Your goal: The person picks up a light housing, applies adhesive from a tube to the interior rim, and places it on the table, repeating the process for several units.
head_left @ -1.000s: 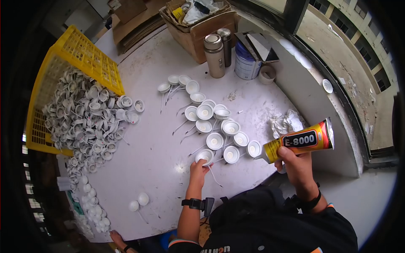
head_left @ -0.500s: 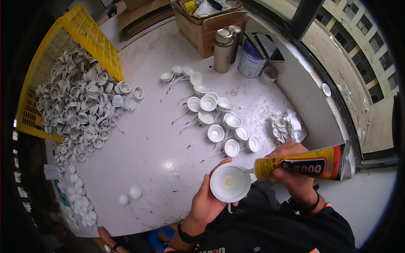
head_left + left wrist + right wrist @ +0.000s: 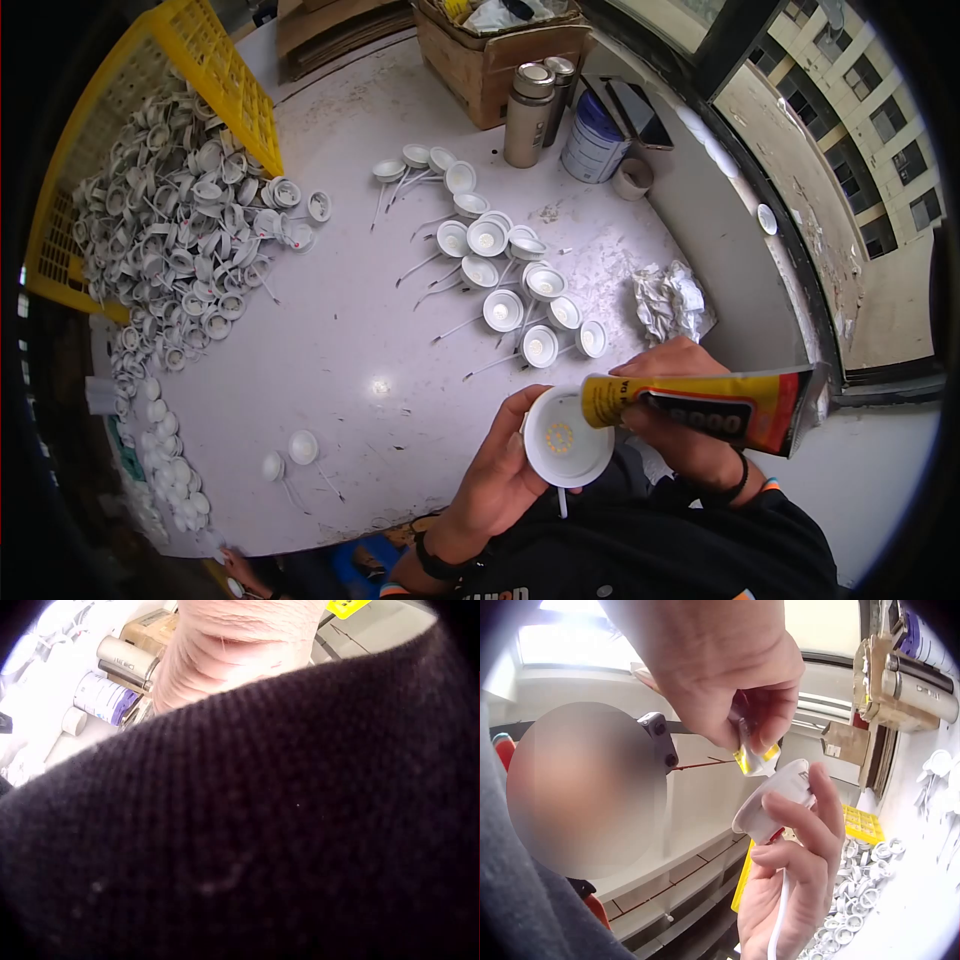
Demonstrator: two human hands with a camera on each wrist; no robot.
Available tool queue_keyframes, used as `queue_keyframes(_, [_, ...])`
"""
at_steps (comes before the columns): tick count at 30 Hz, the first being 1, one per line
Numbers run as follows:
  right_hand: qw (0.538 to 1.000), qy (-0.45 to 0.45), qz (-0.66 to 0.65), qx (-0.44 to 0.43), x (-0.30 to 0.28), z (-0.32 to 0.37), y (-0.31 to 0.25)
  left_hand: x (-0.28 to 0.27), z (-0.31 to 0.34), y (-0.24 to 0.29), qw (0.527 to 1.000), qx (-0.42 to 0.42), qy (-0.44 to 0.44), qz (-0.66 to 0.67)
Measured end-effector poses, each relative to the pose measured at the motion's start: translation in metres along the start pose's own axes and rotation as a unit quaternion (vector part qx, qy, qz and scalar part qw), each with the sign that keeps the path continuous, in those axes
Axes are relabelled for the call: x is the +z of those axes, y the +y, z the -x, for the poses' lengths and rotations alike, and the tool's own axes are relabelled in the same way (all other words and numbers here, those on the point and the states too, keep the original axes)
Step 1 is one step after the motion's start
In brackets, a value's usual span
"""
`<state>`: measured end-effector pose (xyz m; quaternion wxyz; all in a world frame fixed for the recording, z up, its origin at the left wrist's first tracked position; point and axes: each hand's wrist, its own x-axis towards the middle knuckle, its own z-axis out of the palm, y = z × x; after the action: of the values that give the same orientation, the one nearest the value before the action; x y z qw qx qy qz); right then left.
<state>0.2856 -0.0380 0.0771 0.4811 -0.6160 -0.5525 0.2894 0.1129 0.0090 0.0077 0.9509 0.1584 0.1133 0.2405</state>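
Observation:
My left hand (image 3: 497, 487) grips a white round LED downlight (image 3: 562, 462) by its side, its open face with a ring of small yellow LEDs turned up toward the head camera. A white cable (image 3: 779, 919) hangs from its back. In my right hand (image 3: 682, 438) is a yellow, black and red glue tube (image 3: 745, 386), held almost level. The right wrist view shows the tube's nozzle end (image 3: 768, 766) right at the downlight's rim, with fingers pinching the tube. Several more downlights (image 3: 502, 311) with cables stand on the table just beyond.
A tipped yellow crate (image 3: 225, 85) spills a heap of white lamp parts (image 3: 165, 230) at left. Two downlights (image 3: 303, 447) lie near the front edge. Crumpled paper (image 3: 668, 302), a flask (image 3: 527, 118), a blue-lidded tub (image 3: 592, 145) and a cardboard box (image 3: 480, 70) stand toward the right and back.
My left hand has picked a downlight off the table and brought it close to my body, face up. My right hand has lowered the glue tube, bringing its tip over the downlight's rim.

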Motion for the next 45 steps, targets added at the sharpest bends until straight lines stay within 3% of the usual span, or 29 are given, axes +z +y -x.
queue_keyframes(16, [0.999, -0.001, 0.019, 0.05, 0.003, 0.001, -0.011, 0.001, 0.004, 0.0, 1.0, -0.006, -0.012, -0.017])
queue_keyframes(21, [0.99, -0.086, 0.105, -0.041, -0.002, -0.008, -0.011, 0.0, 0.003, 0.0, 1.0, -0.004, -0.008, -0.018])
queue_keyframes(25, [0.99, -0.027, 0.125, -0.058, -0.002, -0.005, -0.009, -0.001, 0.003, 0.001, 1.0, 0.003, -0.002, -0.02])
queue_keyframes(28, [0.991, -0.088, 0.098, -0.039, -0.007, -0.004, -0.005, -0.004, 0.005, 0.0, 0.999, 0.025, 0.006, -0.025])
queue_keyframes(31, [0.983, -0.03, 0.141, -0.11, -0.004, -0.006, -0.013, -0.006, 0.005, 0.001, 0.998, 0.043, 0.009, -0.036])
queue_keyframes(34, [0.984, -0.021, 0.148, -0.101, -0.005, -0.005, -0.016, -0.004, 0.006, 0.001, 0.997, 0.055, 0.023, -0.05])
queue_keyframes(40, [0.98, -0.117, 0.126, -0.102, -0.014, -0.001, -0.017, -0.007, 0.005, -0.001, 0.996, 0.057, 0.032, -0.053])
queue_keyframes(43, [0.98, -0.163, 0.107, -0.045, -0.015, -0.002, -0.023, -0.008, 0.005, -0.003, 0.996, 0.057, 0.04, -0.05])
queue_keyframes(45, [0.986, -0.167, -0.016, 0.019, -0.009, -0.005, -0.027, -0.006, 0.003, -0.005, 0.996, 0.057, 0.053, -0.038])
